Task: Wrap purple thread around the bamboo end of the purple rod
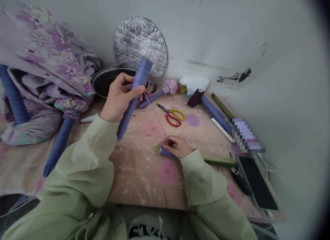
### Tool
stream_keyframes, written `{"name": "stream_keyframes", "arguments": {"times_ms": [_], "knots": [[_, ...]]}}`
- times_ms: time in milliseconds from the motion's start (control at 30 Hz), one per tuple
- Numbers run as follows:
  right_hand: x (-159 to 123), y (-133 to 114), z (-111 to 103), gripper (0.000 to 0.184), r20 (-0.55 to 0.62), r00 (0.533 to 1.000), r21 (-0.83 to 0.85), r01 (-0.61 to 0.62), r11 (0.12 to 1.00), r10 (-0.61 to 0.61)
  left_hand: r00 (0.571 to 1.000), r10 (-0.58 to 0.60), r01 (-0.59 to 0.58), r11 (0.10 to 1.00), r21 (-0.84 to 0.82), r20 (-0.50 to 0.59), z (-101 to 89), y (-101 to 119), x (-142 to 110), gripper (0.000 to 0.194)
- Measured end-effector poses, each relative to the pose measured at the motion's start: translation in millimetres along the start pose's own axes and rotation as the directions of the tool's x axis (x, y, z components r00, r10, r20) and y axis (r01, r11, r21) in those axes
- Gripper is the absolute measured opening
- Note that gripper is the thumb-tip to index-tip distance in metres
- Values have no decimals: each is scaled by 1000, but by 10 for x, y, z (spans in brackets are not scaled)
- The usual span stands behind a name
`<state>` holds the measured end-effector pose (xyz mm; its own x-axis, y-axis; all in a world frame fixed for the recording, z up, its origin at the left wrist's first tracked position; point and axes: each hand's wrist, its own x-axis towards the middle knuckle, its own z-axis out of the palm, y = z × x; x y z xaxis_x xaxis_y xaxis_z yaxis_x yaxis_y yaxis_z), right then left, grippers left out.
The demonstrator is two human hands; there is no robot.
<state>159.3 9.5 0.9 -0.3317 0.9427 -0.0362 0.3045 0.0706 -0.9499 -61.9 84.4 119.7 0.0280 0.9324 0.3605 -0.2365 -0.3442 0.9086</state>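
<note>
Left hand [119, 98] closed around a purple thread-wrapped rod [134, 92], held tilted above the painted wooden board [136, 174]; right hand [177, 147] pinching fine thread [156, 116] at a small wrapped stem [167, 152] lying on the board.

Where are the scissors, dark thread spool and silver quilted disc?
Scissors [162, 107]: head view, on the blades.
Dark thread spool [195, 98]: head view, on its body.
Silver quilted disc [140, 44]: head view, on its centre.
</note>
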Motion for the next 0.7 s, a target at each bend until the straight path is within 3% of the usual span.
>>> {"name": "stream_keyframes", "arguments": {"times_ms": [233,500,600,700], "knots": [[14,32,5,14,-94,995,-31,7,999,-10,1000,-1,1,1000,23,-2,-15,-22,5,30],[0,-58,8,23,-137,990,78,39,996,-28,998,-66,66,994,88,2,-4,-108,29,32],[-2,-95,-9,26,-159,987,126,53,991,-33,996,-87,88,983,161,-15,-21,-245,51,34],[-11,-108,-12,27,-167,986,184,60,981,-29,996,-78,87,932,351,-40,1,-443,29,33]]}}
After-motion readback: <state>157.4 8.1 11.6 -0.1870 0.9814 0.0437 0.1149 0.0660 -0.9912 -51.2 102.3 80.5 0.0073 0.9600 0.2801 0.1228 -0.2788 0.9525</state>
